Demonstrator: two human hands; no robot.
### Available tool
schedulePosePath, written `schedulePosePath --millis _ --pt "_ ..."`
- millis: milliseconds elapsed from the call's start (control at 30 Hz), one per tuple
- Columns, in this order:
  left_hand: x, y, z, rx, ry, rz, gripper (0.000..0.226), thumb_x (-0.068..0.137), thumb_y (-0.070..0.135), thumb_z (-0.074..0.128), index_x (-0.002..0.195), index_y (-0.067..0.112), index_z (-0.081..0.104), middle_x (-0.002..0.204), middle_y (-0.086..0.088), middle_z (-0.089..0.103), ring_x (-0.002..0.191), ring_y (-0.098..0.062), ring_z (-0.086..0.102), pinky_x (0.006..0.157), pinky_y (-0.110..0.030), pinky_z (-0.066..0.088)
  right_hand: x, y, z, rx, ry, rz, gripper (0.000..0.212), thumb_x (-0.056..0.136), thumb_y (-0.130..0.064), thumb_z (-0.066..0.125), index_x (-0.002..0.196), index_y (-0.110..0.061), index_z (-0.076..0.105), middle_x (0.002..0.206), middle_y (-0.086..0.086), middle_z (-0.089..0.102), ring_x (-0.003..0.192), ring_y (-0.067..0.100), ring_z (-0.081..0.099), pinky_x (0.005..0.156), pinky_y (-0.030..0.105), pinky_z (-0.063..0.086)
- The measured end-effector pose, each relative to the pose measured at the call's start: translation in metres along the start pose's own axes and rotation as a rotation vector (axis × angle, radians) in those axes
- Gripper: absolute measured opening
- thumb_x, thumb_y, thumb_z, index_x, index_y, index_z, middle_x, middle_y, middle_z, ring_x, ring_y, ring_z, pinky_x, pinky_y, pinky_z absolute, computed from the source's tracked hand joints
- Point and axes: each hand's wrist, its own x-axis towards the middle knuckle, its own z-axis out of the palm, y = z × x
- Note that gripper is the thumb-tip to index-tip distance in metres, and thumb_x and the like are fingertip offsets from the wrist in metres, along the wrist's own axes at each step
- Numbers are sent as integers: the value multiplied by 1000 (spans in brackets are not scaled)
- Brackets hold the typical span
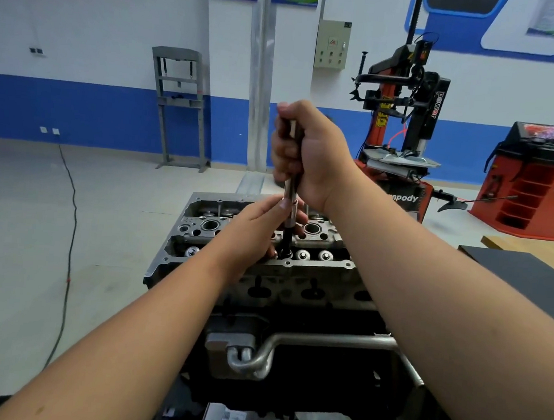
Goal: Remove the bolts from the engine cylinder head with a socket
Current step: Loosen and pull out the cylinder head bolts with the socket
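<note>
Below the grip: the cylinder head (260,238) sits atop the engine, its near row of round valve caps running left to right just past the tool's foot.
Tool: a socket extension (291,191) stands nearly upright, its long axis running straight down from the upper fist to a hole in the head's near edge.
Socket end: the dark socket (286,247) at the bottom seems seated over a bolt; the bolt itself is hidden, so I cannot tell how far out it is.
Upper grip: the right hand (310,152) is wrapped fully round the top of the shaft, fingers curled tight, thumb on top.
Lower grip: the left hand (260,231) pinches the shaft low down, fingertips (284,203) on the collar just above the socket, steadying it.
Key relation: the bolt lies directly beneath both hands along the shaft; the left hand is the nearer one.
Next move, as a judgement: turning calls for the shaft to stay vertical, or the socket may slip off.
Beyond the grip: a tyre changer (404,127) and an orange balancer (533,183) stand well apart at the far wall.
</note>
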Motion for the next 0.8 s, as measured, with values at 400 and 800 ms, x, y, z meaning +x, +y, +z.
schedulePosePath --millis 400,800 --pt "17 -8 4 97 146 28 14 95 25 72 94 15 62 65 13 61 58 -7 48 50 -18 41 -11 2 30 -324 416 -111 33 98 -38 54 71 -20 50 60 -7 43 56 13 39 58 32 34" --pt "5 -2 -5 33 -52 -25 31 111 42 39 118 27 65 113 9 76 101 -11 73 68 -28 46 -8 -6 -2 23 22 60 32 96 -32 51 66 -20 48 50 -7 33 48 14 23 53 30 23"
